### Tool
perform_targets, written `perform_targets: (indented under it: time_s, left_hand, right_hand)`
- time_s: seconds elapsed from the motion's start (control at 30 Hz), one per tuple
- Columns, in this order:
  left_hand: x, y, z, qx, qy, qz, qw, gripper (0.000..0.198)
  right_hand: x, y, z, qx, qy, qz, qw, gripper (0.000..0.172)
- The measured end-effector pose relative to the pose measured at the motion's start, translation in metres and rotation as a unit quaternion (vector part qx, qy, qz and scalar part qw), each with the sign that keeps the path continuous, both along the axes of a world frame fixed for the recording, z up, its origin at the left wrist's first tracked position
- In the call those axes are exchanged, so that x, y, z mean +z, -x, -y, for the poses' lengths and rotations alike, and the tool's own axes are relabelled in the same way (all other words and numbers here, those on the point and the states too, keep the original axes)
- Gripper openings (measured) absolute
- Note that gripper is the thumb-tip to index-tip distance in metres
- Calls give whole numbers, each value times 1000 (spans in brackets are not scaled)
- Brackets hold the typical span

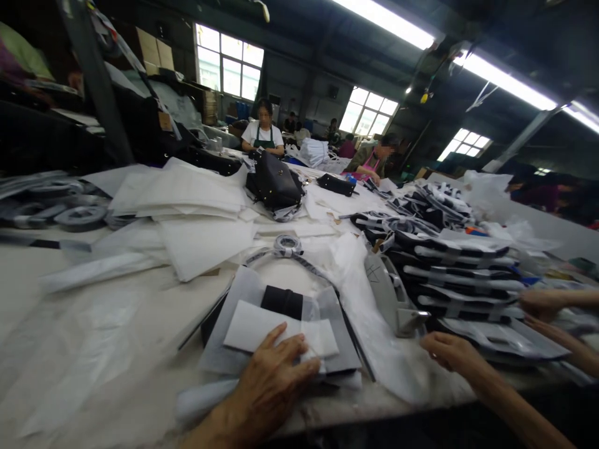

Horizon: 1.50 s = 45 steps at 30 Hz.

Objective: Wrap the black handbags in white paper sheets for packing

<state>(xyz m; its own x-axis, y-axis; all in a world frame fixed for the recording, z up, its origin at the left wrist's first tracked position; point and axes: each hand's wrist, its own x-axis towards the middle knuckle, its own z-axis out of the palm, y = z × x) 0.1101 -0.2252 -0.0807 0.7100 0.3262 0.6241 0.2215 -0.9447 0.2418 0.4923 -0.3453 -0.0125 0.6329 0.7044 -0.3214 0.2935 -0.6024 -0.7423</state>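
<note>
My left hand (276,380) lies flat, fingers stretched out, on a white foam sheet (248,330). Under that sheet is a black bag (283,302) on grey-white wrapping paper (224,337). The bag's handle (309,265) arches away from me, with a wrapped coil (287,245) at its top. To the right, my right hand (444,352) is closed in a pinch just below the metal cutter of a grey tape dispenser (381,284). A small clear strip of tape shows faintly at its fingertips.
A tall stack of wrapped black bags (458,274) stands right of the dispenser. A co-worker's hands (547,305) reach in beside it. White sheets (187,193) are piled at the left; a black bag (276,181) sits farther back. Clear plastic (355,312) lies beside the dispenser.
</note>
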Motion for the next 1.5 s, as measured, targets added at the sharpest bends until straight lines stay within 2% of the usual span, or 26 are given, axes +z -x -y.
perform_targets:
  time_s: [0.07,0.1,0.2,0.27,0.33,0.47,0.63,0.73,0.8,0.9,1.0,1.07,1.13,1.17,1.23,1.3,1.37,1.43,1.5]
  left_hand:
    - [-2,0,1,1,10,-7,1000,28]
    - [-4,-1,1,3,14,-7,1000,28]
    - [-8,-2,2,-1,25,-13,1000,26]
    - [-10,-2,2,-6,30,-15,999,27]
    - [-11,-1,2,-12,32,-16,999,32]
    - [-9,0,3,-11,36,-32,999,36]
    - [-12,-1,4,-1,25,1,1000,25]
    - [-15,-3,3,10,10,38,999,24]
    - [-15,-5,3,19,3,49,999,23]
    - [-14,-8,3,30,-2,61,998,22]
    - [-11,-9,3,34,-12,72,997,22]
    - [-10,-10,2,41,-18,78,996,23]
    - [-10,-10,2,44,-24,82,995,25]
    - [-11,-10,1,44,-27,83,995,26]
    - [-14,-9,1,42,-33,86,995,27]
    - [-16,-9,2,42,-37,86,995,26]
    - [-19,-9,2,43,-41,84,995,24]
    - [-20,-9,2,41,-42,77,995,23]
    - [-20,-9,2,37,-36,67,996,24]
  right_hand:
    - [24,35,-20,148,-4,-12,989,26]
    - [38,57,-35,230,2,-27,973,25]
    - [76,123,-84,425,86,-74,898,22]
    - [88,158,-116,520,145,-95,836,23]
    - [87,180,-142,580,220,-98,778,29]
    - [64,200,-180,638,355,-22,683,33]
    - [46,216,-209,683,401,116,598,27]
    - [43,226,-214,719,392,185,543,28]
    - [40,231,-212,745,356,235,512,25]
    - [34,232,-205,799,233,321,452,17]
    - [28,227,-204,843,83,380,372,31]
    - [26,218,-209,856,16,381,348,34]
    - [26,204,-218,852,-9,378,361,32]
    - [27,195,-222,839,-8,386,385,32]
    - [29,176,-230,779,19,422,463,40]
    - [29,159,-232,698,41,442,561,57]
    - [24,148,-229,654,35,403,639,79]
    - [14,143,-225,656,22,345,671,96]
    - [7,143,-222,665,31,319,675,104]
